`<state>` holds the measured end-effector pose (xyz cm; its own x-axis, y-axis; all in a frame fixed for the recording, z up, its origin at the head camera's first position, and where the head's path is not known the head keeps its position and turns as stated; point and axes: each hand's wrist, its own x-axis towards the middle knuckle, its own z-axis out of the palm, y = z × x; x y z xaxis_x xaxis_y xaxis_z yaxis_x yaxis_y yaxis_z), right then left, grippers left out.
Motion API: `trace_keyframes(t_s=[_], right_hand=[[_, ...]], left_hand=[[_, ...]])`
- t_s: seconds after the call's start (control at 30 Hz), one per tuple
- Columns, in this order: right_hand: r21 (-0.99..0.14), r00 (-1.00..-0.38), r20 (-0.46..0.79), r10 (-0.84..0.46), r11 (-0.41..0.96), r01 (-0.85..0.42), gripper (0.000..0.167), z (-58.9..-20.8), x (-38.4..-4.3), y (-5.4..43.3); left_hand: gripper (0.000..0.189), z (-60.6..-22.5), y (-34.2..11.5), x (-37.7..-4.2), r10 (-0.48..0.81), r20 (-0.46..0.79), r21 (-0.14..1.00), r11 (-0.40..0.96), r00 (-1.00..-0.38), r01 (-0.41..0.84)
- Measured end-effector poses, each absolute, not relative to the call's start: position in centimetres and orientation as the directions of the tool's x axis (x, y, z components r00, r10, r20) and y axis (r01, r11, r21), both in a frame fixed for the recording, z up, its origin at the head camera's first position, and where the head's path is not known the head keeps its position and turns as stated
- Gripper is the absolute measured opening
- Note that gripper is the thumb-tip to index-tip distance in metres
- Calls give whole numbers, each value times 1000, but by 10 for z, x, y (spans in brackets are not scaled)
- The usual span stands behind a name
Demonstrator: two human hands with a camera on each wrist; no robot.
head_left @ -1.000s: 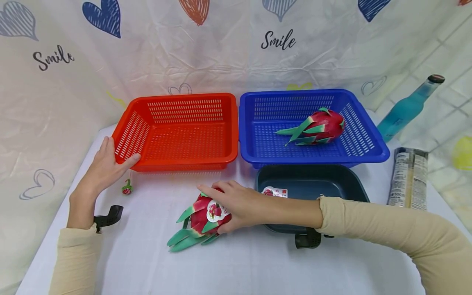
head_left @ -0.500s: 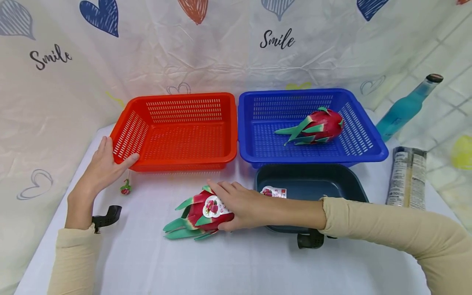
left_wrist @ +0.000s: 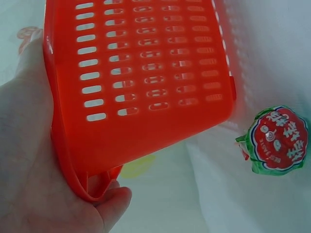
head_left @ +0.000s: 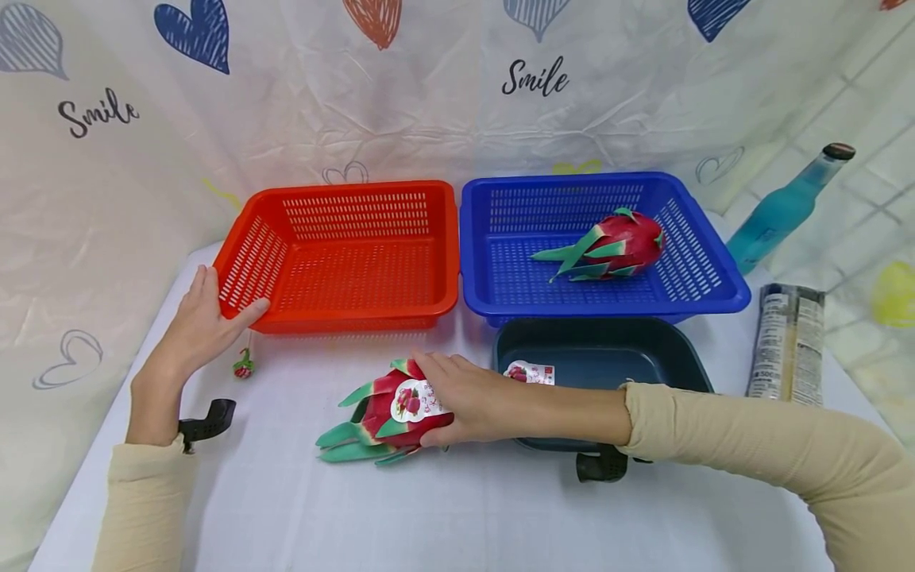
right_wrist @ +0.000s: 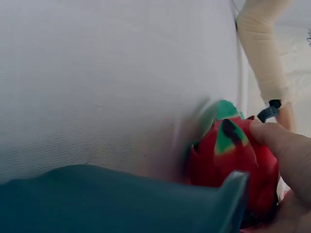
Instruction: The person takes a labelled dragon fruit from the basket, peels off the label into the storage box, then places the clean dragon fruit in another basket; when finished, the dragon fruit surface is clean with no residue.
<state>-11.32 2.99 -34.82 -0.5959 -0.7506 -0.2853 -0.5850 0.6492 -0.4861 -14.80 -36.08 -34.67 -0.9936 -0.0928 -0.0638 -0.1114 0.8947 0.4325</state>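
Dragon fruit (head_left: 384, 407) in the grip of the right hand (head_left: 465, 401), left hand (head_left: 200, 327) straight-fingered against the red basket (head_left: 357, 324).

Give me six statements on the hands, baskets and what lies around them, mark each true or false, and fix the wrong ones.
1. The left hand touches the red basket. True.
2. A fruit lies in the blue basket. True.
3. The right hand is inside the blue basket. False: it grips the other fruit, in front of the red basket.
4. The bottle is to the right of the blue basket in the head view. True.
5. The candy is in the red basket. False: the candy lies outside it, on the table.
6. The dark tray is behind the blue basket. False: the dark tray is in front, nearer the person.
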Motion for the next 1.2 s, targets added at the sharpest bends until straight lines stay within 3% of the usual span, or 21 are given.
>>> trace_keyframes(t_s=[0.13, 0.27, 0.37, 0.5, 0.67, 0.8, 0.97, 1.2], right_hand=[[-516, -611, -285, -738, 656, -551, 104, -349, -114, 32], [-540, -621, -293, -727, 662, -520, 105, -350, -115, 32], [-553, -627, -297, -720, 665, -502, 104, -350, -116, 33], [-569, -630, -289, -721, 658, -493, 102, -349, -117, 34], [-593, -635, -265, -725, 642, -486, 100, -348, -117, 36], [-625, -664, -217, -716, 624, -468, 92, -342, -115, 42], [-666, -688, -119, -715, 572, -479, 77, -333, -113, 48], [-653, -631, 17, -775, 470, -594, 66, -332, -113, 51]], left_hand=[[100, -343, -355, -147, -60, 90, 449, 893, -994, -13], [92, -329, -329, -137, 87, 229, 551, 809, -969, 203], [92, -319, -298, -124, 295, 225, 628, 684, -928, 370], [96, -320, -261, -111, 549, 124, 681, 558, -826, 473], [104, -334, -236, -108, 713, -51, 743, 495, -699, 451], [105, -347, -234, -112, 764, -105, 785, 457, -637, 419], [102, -361, -236, -117, 772, -182, 823, 459, -609, 335], [98, -373, -229, -118, 752, -235, 845, 471, -615, 252]])
